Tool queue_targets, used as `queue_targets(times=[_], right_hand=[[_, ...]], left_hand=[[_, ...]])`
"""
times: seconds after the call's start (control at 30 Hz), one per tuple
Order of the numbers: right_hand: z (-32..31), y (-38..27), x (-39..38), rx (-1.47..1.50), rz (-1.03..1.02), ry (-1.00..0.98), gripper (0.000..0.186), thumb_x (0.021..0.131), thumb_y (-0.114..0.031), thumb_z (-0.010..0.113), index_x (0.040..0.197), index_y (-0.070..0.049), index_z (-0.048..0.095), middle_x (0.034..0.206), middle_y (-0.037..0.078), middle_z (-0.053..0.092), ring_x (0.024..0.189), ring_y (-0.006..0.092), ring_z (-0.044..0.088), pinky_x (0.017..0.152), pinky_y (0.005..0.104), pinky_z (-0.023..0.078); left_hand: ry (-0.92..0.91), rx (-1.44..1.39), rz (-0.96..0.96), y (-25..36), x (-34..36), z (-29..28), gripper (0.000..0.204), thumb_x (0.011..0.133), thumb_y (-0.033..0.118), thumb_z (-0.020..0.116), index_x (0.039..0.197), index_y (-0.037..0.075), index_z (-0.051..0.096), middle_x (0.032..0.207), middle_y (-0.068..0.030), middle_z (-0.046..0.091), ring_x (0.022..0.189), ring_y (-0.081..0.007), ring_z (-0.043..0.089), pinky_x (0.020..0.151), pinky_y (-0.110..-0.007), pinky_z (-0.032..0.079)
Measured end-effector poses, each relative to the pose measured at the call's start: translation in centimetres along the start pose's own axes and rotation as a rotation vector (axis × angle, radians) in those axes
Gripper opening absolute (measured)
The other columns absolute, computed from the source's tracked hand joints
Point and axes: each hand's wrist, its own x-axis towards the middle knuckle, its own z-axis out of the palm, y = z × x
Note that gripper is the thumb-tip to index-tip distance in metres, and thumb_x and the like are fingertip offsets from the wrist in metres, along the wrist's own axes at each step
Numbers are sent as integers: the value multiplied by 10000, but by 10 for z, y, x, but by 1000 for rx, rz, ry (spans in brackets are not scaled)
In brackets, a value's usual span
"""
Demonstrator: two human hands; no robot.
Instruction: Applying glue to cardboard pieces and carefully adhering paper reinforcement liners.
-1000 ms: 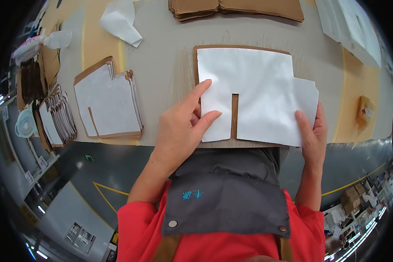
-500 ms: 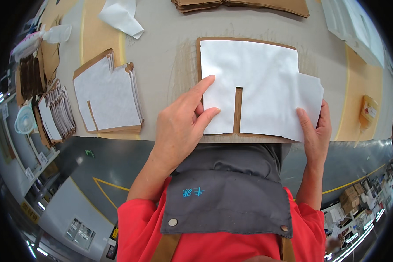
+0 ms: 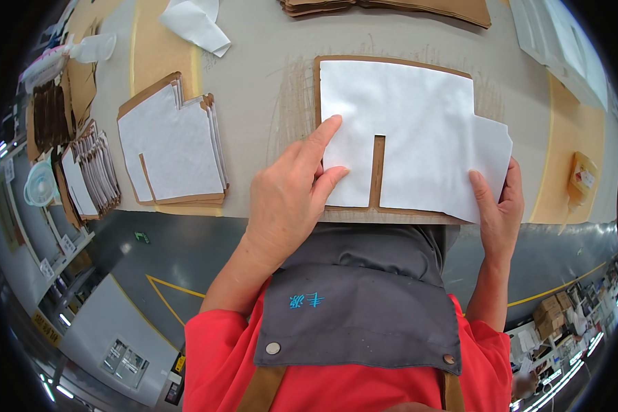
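Note:
A white sheet (image 3: 422,130) with a narrow slot and a stepped right side lies over a brown backing piece (image 3: 318,89) of similar outline. Brown shows along the top and left edges and through the slot. My left hand (image 3: 288,182) rests on the sheet's left edge, index finger and thumb stretched apart, the other fingers partly hidden beneath. At the lower right corner, my right hand (image 3: 500,206) grips the sheet, thumb on top and fingers around the edge. Whether its fingers also reach the brown piece is hidden.
To the left is a stack of white-faced brown pieces (image 3: 175,144), with more pieces (image 3: 93,172) standing in a row beyond. A crumpled white sheet (image 3: 196,26) and a brown stack (image 3: 391,10) lie at the back. A yellowish bottle (image 3: 582,177) is at right.
The view has shifted slightly. Both hands keep nearly the same places on the white sheet, and the sheet lies almost as before on the brown piece.

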Motion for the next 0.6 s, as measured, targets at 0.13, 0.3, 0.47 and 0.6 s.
queue_targets(times=[0.13,0.3,0.47,0.6], right_hand=[[1,1,-1,-16,-16,11,426,930,-131,716,1295,4,540,1133,74,654,1024,130,607,912,266,473],[2,1,-1,-80,-33,22,450,919,-120,725,1306,3,532,1138,83,656,1031,137,614,912,277,482],[-1,-1,-2,-75,-36,52,473,911,-100,726,1325,6,523,1156,94,653,1031,145,621,907,285,496],[0,1,-4,-20,6,59,500,913,-82,717,1357,8,508,1159,104,657,1028,154,631,896,289,508]], left_hand=[[25,137,25,8,1,-6,498,808,170,813,1276,132,651,790,-30,533,614,-141,517,564,-293,451],[48,136,91,-1,-2,-1,264,808,168,808,1046,104,715,836,-32,540,649,-164,549,579,-315,456],[50,205,169,7,1,-4,59,837,113,773,870,84,734,850,-53,535,685,-182,563,602,-324,455],[34,150,216,2,-1,-13,121,864,87,744,983,79,724,884,-72,537,772,-198,574,650,-316,457]])
